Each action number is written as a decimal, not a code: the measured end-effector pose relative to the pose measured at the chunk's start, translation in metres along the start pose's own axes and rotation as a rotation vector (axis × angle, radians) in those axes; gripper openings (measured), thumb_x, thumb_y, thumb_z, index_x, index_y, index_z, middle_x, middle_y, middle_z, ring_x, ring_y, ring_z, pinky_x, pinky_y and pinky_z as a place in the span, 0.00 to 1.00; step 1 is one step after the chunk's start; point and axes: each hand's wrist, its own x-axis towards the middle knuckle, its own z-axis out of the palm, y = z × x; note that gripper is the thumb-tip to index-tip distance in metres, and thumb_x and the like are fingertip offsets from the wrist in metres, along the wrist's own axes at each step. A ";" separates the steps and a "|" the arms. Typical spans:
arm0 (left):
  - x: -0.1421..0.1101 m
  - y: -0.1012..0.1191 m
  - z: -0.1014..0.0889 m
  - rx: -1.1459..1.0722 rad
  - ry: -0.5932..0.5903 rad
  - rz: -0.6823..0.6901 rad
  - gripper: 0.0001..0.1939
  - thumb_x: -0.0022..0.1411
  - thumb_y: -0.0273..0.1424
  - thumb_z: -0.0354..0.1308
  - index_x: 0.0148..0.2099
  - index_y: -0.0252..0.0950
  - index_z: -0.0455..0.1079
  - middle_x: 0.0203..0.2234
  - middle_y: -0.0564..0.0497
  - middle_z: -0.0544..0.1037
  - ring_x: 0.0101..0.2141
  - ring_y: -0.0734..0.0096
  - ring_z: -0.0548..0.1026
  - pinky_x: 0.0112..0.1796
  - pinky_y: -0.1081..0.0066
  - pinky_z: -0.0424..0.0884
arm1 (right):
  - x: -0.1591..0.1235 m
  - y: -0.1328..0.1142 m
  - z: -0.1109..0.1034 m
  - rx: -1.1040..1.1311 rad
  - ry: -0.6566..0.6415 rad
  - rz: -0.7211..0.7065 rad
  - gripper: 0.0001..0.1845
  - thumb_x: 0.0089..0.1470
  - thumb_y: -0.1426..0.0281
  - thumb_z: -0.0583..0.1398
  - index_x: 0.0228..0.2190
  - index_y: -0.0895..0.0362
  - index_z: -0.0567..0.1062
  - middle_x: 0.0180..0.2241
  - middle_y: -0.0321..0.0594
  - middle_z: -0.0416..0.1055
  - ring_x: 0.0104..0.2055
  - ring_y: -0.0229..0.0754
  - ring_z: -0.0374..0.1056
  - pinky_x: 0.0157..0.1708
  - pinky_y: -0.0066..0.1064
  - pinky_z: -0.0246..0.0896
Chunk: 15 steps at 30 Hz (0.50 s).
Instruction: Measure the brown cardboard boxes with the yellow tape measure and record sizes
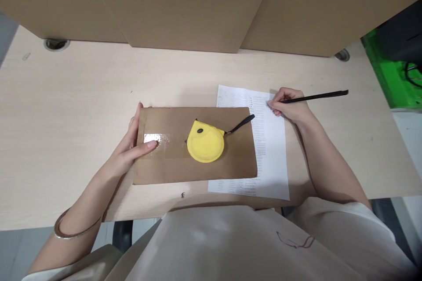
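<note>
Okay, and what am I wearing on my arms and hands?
Loose, off-white short sleeves cover your upper arms. Your left forearm has a thin, silvery bangle; your right forearm shows none. Your left hand and right hand are ungloved.

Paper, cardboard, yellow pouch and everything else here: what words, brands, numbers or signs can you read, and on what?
No text can be read for certain.
Paper: rows of print, too small and blurred to read.
Cardboard: no writing seen.
Pouch: no words seen.
Shirt: a dark red line design, no readable word.
Table mark: small and dark; I cannot tell what it is.
</note>
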 end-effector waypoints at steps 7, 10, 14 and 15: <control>0.001 -0.006 -0.003 -0.003 -0.004 0.033 0.62 0.66 0.52 0.78 0.90 0.67 0.46 0.88 0.58 0.54 0.86 0.27 0.50 0.83 0.26 0.42 | -0.002 -0.003 0.001 0.003 0.046 0.039 0.23 0.46 0.69 0.77 0.18 0.48 0.69 0.16 0.34 0.66 0.18 0.37 0.59 0.18 0.35 0.56; 0.002 -0.008 -0.004 0.013 -0.009 0.050 0.60 0.68 0.52 0.77 0.90 0.67 0.46 0.87 0.57 0.56 0.85 0.26 0.51 0.83 0.26 0.44 | -0.003 -0.004 0.001 -0.011 0.034 0.039 0.25 0.45 0.66 0.79 0.18 0.47 0.68 0.15 0.33 0.65 0.18 0.36 0.58 0.18 0.35 0.56; 0.005 -0.012 -0.006 0.028 -0.015 0.054 0.61 0.68 0.52 0.77 0.90 0.67 0.45 0.87 0.55 0.57 0.85 0.26 0.52 0.83 0.27 0.45 | 0.000 -0.006 0.001 0.018 0.019 0.020 0.28 0.42 0.60 0.81 0.19 0.47 0.67 0.15 0.33 0.66 0.17 0.36 0.59 0.17 0.33 0.56; 0.006 -0.014 -0.008 0.036 -0.014 0.060 0.61 0.68 0.53 0.77 0.90 0.66 0.45 0.87 0.54 0.57 0.85 0.27 0.51 0.83 0.28 0.45 | 0.000 -0.007 0.001 0.033 0.010 0.017 0.29 0.41 0.58 0.81 0.19 0.47 0.66 0.14 0.32 0.65 0.17 0.36 0.59 0.17 0.33 0.55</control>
